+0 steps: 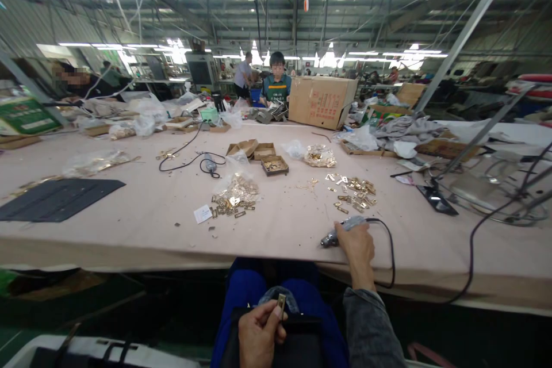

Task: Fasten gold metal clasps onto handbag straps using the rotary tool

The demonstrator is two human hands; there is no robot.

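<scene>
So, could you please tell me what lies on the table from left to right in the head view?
Dark mat → white card → bag of gold clips → small cardboard tray → loose gold clips → small black sheet.

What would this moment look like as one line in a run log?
left hand: pinching small brass metal clip over lap | right hand: gripping grey corded handheld tool at pale pink table edge
</scene>
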